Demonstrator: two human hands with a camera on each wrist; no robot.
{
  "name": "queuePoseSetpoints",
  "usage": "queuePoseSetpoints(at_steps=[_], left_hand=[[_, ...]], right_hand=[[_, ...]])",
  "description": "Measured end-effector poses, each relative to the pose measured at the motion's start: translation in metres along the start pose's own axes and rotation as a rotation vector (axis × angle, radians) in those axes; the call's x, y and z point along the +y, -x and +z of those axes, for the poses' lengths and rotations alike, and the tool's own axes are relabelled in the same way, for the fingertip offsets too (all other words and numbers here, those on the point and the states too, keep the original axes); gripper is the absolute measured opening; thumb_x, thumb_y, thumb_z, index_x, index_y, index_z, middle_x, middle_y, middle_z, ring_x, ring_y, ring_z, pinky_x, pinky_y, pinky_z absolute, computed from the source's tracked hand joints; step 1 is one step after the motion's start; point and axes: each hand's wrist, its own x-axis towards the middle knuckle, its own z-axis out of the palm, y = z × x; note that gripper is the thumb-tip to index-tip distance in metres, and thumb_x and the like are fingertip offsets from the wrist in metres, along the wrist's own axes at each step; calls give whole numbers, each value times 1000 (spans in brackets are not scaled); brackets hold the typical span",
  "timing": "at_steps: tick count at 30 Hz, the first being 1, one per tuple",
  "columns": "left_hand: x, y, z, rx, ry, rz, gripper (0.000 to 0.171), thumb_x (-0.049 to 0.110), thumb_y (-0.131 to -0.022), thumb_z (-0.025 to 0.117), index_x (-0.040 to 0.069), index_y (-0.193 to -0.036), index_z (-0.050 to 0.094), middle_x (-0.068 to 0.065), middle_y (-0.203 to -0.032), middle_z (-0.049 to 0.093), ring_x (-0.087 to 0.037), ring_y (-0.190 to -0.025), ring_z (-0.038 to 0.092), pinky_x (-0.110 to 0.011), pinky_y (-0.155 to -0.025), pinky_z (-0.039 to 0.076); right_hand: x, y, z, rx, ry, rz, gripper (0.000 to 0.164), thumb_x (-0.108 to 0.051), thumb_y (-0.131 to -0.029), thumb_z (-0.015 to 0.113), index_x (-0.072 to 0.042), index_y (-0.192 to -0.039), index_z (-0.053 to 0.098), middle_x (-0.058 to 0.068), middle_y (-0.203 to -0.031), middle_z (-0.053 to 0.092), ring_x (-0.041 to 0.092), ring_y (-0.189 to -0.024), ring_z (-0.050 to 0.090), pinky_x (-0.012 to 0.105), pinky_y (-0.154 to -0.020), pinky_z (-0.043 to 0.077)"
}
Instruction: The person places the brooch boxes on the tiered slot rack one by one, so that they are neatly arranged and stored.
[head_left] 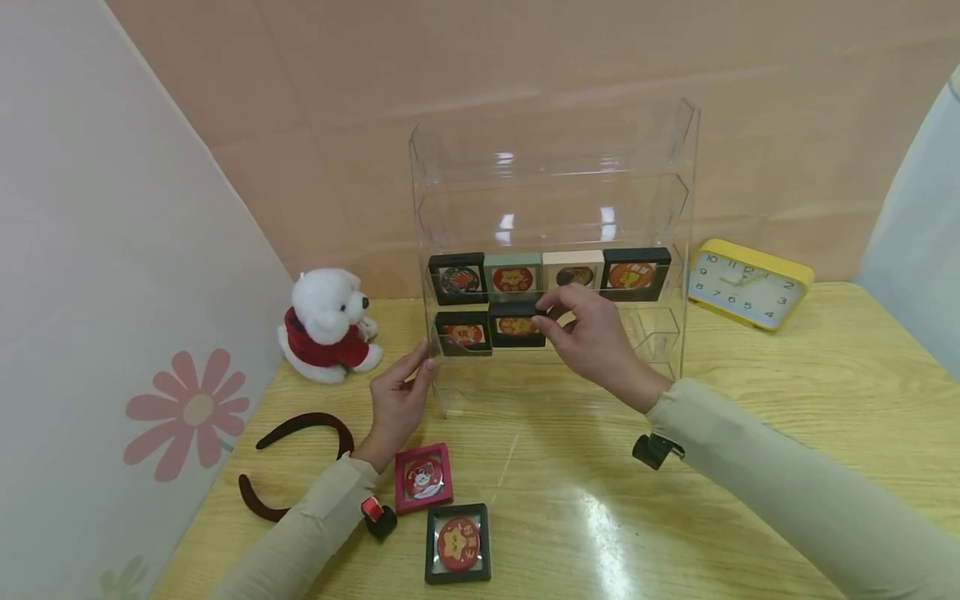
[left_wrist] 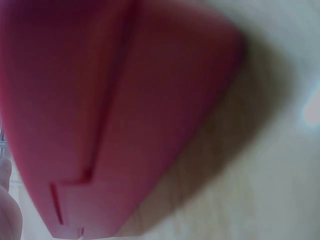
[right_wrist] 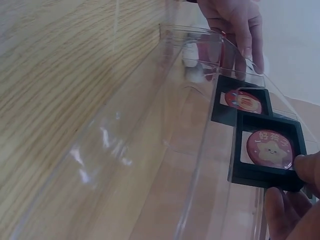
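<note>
A clear acrylic tiered rack (head_left: 551,208) stands upright on the table. My right hand (head_left: 596,337) pinches the right edge of a black square frame (head_left: 517,327) holding a round red star badge, seen closer in the right wrist view. That frame sits low in the rack, beside another black framed badge (head_left: 462,335). My left hand (head_left: 397,408) grips the rack's left side panel between thumb and fingers. In the tier above are two black framed badges (head_left: 457,279) (head_left: 636,275), a green one (head_left: 513,277) and a cream one (head_left: 572,268).
On the table near my left forearm lie a pink framed badge (head_left: 423,477) and a black framed one (head_left: 458,543). A dark red headband (head_left: 341,429) lies farther left. A white plush bear (head_left: 326,321) sits left of the rack, a yellow clock (head_left: 750,283) right.
</note>
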Motion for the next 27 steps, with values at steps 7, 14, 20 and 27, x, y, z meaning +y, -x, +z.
queuePoseSetpoints(at_steps=[7,14,20,27], left_hand=[[1,0,0,-7,14,-9,32,-27,-80,55,-23,-112,54,-35,-110,56,-52,-88,58,-25,-70,55],[1,1,0,-10,9,-26,32,-24,-82,56,-22,-114,54,-34,-112,56,-50,-93,58,-26,-71,55],[-5,3,-1,-7,6,-22,33,-23,-83,56,-19,-115,55,-30,-113,58,-46,-96,59,-27,-71,55],[0,1,0,-8,26,-7,33,-27,-80,55,-23,-113,54,-35,-111,56,-51,-93,57,-26,-71,55]], right_hand=[[4,3,6,-8,25,0,12,-7,-83,74,-5,-92,65,3,-87,63,15,-76,59,23,-54,54],[5,4,8,-3,22,-11,13,-6,-83,74,-5,-91,65,4,-91,64,16,-76,59,24,-53,54],[6,6,11,-21,27,-3,13,-6,-83,74,-6,-91,64,3,-93,63,15,-75,61,23,-54,54],[7,7,13,-20,35,-6,13,-6,-82,74,-6,-90,64,3,-90,63,15,-73,61,25,-53,54]])
